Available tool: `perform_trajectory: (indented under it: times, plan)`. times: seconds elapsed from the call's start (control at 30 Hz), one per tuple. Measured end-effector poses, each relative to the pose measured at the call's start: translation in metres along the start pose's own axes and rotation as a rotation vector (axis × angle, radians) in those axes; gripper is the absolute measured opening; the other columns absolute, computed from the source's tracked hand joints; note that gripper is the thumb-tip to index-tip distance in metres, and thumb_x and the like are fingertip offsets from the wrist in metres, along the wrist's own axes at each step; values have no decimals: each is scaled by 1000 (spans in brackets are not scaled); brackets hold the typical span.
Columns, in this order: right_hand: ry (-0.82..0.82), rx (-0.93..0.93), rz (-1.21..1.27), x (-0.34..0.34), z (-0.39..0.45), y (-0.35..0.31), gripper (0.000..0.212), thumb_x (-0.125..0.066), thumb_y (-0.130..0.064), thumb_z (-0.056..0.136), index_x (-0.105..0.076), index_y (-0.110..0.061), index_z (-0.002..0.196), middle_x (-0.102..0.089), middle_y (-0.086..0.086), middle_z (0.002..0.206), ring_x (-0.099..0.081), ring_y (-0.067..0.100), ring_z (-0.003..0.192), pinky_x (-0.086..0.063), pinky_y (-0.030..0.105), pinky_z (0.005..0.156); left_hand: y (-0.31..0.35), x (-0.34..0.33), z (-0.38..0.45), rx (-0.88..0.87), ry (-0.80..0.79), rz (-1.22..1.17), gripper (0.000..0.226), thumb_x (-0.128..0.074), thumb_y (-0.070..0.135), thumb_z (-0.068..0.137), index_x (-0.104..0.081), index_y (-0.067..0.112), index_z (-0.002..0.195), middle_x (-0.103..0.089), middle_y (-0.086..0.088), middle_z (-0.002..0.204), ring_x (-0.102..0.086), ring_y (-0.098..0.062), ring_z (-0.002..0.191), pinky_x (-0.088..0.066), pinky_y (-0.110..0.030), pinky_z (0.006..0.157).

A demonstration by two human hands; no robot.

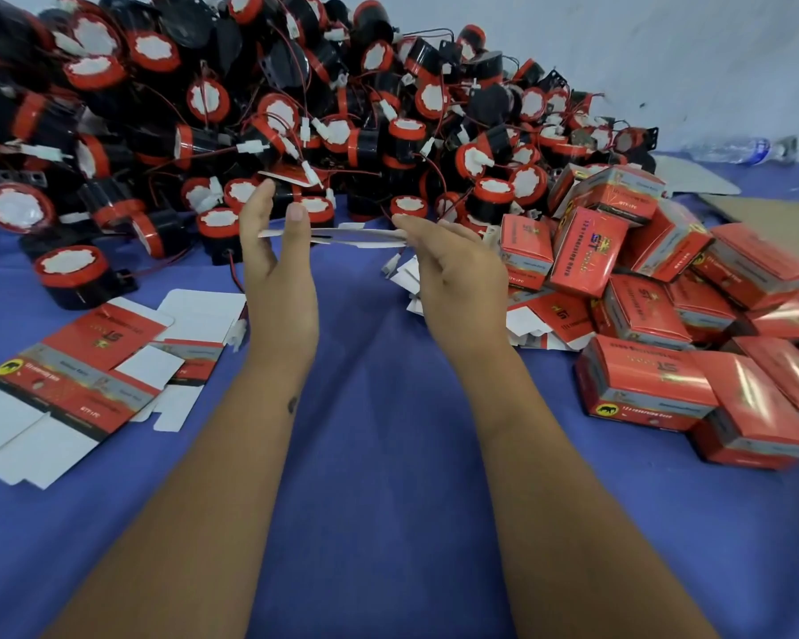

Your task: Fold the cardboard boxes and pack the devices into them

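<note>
Both hands up over the blue cloth (388, 454), flat box blank (342, 236) held edge-on between them: left hand (275, 251) thumb and fingers pinching its left end, right hand (453, 265) fingers pinching its right end. Looks like the fold step just starting; next, squeeze blank open into a sleeve. Spare blanks (79, 375) near left, packed boxes (665, 288) right, device pile (250, 108) far

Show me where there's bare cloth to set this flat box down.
The widest bare cloth lies under and between the forearms, bordered by the flat boxes on the left and the packed boxes on the right. The far side is crowded with the device pile. Both hands, left hand and right hand, hold the held box.
</note>
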State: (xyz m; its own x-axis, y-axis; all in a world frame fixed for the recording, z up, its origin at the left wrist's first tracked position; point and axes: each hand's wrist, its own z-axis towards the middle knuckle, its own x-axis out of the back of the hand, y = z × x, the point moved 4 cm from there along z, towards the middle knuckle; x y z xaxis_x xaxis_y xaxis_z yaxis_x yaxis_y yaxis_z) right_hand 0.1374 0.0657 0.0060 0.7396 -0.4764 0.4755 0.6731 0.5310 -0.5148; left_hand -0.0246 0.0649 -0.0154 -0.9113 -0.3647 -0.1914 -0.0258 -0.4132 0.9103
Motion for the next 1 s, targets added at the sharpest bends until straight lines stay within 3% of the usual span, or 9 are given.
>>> perform_trajectory:
  times: [0.13,0.27,0.4,0.47,0.53,0.67,0.8,0.9,1.0]
  plan:
    - [-53,-147,70,-2,1,12,35,-52,-3,98,-68,-19,125,-72,4,110,-64,19,103,-51,32,89,-3,0,-3,-2,-56,33,51,-44,23,105,-28,35,153,-27,15,160,-26,5,142,-26,-15,115]
    - [66,-326,235,-3,0,19,28,-55,-13,99,-69,-19,123,-73,-4,103,-64,10,96,-50,21,89,-5,-7,-8,-45,-204,154,63,-45,27,97,-23,35,156,-20,16,163,-16,0,149,-17,-20,119]
    - [113,-303,314,-6,1,16,27,-54,-11,99,-71,-16,120,-69,-16,105,-61,-7,96,-47,12,89,-8,-27,-21,-130,-508,289,69,-49,19,102,-12,24,159,-8,17,163,-6,7,148,-14,-11,116]
    - [94,-211,299,-8,-2,9,28,-51,-6,98,-71,-14,116,-67,-16,100,-60,-7,93,-44,7,85,-11,-31,-24,-103,-599,279,76,-51,15,100,-6,33,158,-2,26,161,0,9,148,-14,-21,122]
    - [81,-87,244,-11,-3,3,29,-47,0,97,-70,-8,114,-68,-4,106,-60,6,99,-46,15,88,-9,-28,-22,-50,-561,211,80,-53,22,92,-6,45,153,-5,33,156,-4,9,148,-19,-29,123]
    - [20,97,210,-19,-4,-8,33,-45,10,90,-70,-1,109,-63,11,115,-58,21,107,-47,24,92,-3,-18,-13,3,-452,-11,66,-53,26,90,-28,39,149,-28,30,151,-30,20,134,-36,-9,104]
    - [-97,137,262,-29,-9,-14,30,-55,3,92,-66,-5,118,-56,12,133,-51,22,127,-48,37,99,-2,-6,-6,-105,-315,155,27,-55,15,97,-62,25,121,-64,17,120,-58,-2,117,-47,-22,95]
    - [-200,-57,317,-36,-13,-13,65,-72,-29,87,-43,-19,144,-28,4,156,-24,15,146,-34,34,114,-6,5,1,-30,-44,16,24,-47,12,101,-61,31,108,-67,19,107,-63,-2,103,-51,-27,88]
    - [-361,-52,211,-45,-18,-8,93,-81,-36,79,-27,-19,153,-21,1,161,-16,12,147,-23,28,117,-15,8,6,169,124,-192,12,-43,23,106,-48,32,110,-63,10,113,-64,-8,106,-57,-34,80]
